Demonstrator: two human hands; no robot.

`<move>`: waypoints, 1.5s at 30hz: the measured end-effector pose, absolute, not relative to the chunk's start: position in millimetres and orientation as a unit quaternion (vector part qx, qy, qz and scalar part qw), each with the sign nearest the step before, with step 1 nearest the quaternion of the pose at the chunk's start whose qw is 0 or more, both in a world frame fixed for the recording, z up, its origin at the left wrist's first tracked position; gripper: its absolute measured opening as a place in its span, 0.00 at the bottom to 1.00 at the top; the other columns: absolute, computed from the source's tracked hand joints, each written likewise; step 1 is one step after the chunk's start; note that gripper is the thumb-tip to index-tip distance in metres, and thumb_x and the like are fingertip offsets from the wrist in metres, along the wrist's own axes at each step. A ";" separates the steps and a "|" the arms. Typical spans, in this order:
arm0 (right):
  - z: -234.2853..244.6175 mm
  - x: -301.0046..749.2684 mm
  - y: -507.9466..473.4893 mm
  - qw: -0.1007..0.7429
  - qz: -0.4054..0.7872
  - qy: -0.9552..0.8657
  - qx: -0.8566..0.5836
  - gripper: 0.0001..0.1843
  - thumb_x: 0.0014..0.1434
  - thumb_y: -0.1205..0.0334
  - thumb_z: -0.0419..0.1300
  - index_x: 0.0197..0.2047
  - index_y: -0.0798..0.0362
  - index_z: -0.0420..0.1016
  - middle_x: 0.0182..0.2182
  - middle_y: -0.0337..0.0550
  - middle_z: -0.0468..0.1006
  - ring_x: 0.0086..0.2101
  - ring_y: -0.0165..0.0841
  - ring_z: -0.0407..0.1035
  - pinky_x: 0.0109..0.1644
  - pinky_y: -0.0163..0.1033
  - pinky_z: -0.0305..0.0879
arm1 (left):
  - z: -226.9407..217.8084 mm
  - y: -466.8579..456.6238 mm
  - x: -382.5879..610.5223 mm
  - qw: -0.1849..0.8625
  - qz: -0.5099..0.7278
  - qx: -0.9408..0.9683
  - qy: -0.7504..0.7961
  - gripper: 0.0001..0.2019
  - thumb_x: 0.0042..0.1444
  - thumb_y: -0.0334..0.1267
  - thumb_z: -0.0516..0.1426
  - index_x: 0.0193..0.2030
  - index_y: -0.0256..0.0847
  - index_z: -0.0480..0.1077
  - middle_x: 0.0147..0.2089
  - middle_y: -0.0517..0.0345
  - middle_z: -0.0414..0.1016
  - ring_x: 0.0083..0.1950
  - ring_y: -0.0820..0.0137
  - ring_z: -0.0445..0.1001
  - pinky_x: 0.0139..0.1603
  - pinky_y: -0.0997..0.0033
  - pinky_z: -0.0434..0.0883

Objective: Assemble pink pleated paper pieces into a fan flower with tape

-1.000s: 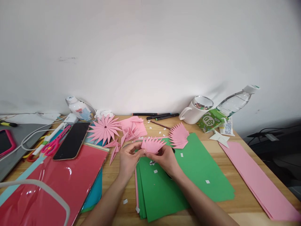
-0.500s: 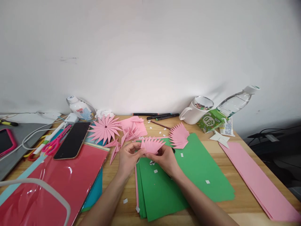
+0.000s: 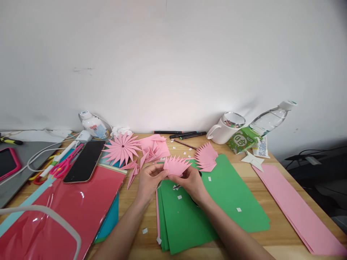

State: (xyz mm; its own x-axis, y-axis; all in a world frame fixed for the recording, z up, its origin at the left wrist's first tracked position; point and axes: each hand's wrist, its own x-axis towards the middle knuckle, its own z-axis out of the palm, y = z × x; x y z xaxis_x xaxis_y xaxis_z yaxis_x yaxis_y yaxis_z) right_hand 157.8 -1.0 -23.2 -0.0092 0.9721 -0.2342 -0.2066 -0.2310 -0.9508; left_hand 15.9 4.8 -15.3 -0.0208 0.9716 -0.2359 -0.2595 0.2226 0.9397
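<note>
A fan of folded pink paper point(image 3: 176, 166) with a row of points along its top is held between both hands, above a stack of green paper point(image 3: 230, 195). My left hand point(image 3: 149, 179) pinches its left end, and my right hand point(image 3: 193, 183) pinches the lower right end. Right of the hands, a second pink paper fan point(image 3: 206, 157) lies at the green stack's far edge. To the left are a round pink paper star point(image 3: 123, 146) and loose folded pink pieces point(image 3: 134, 168). Something dark under my right hand is mostly hidden.
A phone point(image 3: 84, 161) and pink scissors point(image 3: 66, 162) lie left, by a red plastic-covered pack point(image 3: 67, 206). Markers point(image 3: 193, 135), a white mug point(image 3: 226, 128), a green box point(image 3: 244, 139) and a water bottle point(image 3: 271, 119) are along the wall. Pink strips point(image 3: 295, 206) lie right.
The view has shifted very slightly. Both hands keep their pinch on the pink paper fan, which has barely tilted.
</note>
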 end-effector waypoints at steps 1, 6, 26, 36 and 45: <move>-22.9 157.5 -1.1 0.491 0.601 -0.379 -0.503 0.20 0.31 0.64 0.74 0.31 0.56 0.77 0.28 0.41 0.82 0.27 0.34 0.73 0.31 0.37 0.69 | -14.5 4.8 16.1 0.604 0.511 0.358 0.496 0.13 0.34 0.38 0.70 0.28 0.37 0.78 0.28 0.55 0.78 0.29 0.70 0.75 0.34 0.69 0.75; -25.0 157.5 -2.2 0.469 0.580 -0.416 -0.521 0.17 0.34 0.61 0.73 0.29 0.57 0.77 0.27 0.42 0.81 0.26 0.34 0.72 0.28 0.36 0.67 | -9.6 4.1 18.8 0.615 0.516 0.341 0.489 0.12 0.31 0.38 0.71 0.24 0.37 0.78 0.25 0.58 0.77 0.26 0.71 0.74 0.31 0.70 0.74; -30.2 160.6 -0.7 0.464 0.584 -0.444 -0.496 0.18 0.40 0.58 0.71 0.34 0.59 0.79 0.30 0.44 0.83 0.28 0.35 0.73 0.31 0.37 0.68 | -15.7 5.2 15.3 0.620 0.526 0.361 0.456 0.12 0.38 0.44 0.69 0.29 0.39 0.81 0.31 0.54 0.78 0.32 0.68 0.77 0.36 0.63 0.79; -25.2 167.1 2.2 0.515 0.556 -0.407 -0.510 0.22 0.39 0.55 0.72 0.35 0.57 0.74 0.31 0.45 0.82 0.29 0.36 0.75 0.34 0.39 0.70 | -17.2 9.3 11.8 0.610 0.553 0.284 0.491 0.20 0.30 0.45 0.72 0.30 0.34 0.80 0.35 0.50 0.78 0.33 0.67 0.76 0.35 0.65 0.77; -36.3 177.8 8.4 0.502 0.459 -0.467 -0.565 0.30 0.42 0.53 0.69 0.45 0.54 0.63 0.33 0.45 0.79 0.32 0.38 0.75 0.34 0.41 0.73 | -11.7 15.3 0.1 0.543 0.627 0.237 0.506 0.22 0.30 0.46 0.71 0.32 0.34 0.75 0.27 0.59 0.75 0.28 0.74 0.73 0.29 0.75 0.70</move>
State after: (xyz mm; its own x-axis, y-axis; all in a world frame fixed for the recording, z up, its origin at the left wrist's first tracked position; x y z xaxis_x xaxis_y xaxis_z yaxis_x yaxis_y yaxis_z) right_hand 177.8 8.4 -36.3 0.1410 0.9887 -0.0498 0.0672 -0.0598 -0.9960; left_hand 0.1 15.3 -11.7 -0.2968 0.9210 -0.2524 -0.4411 0.1023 0.8916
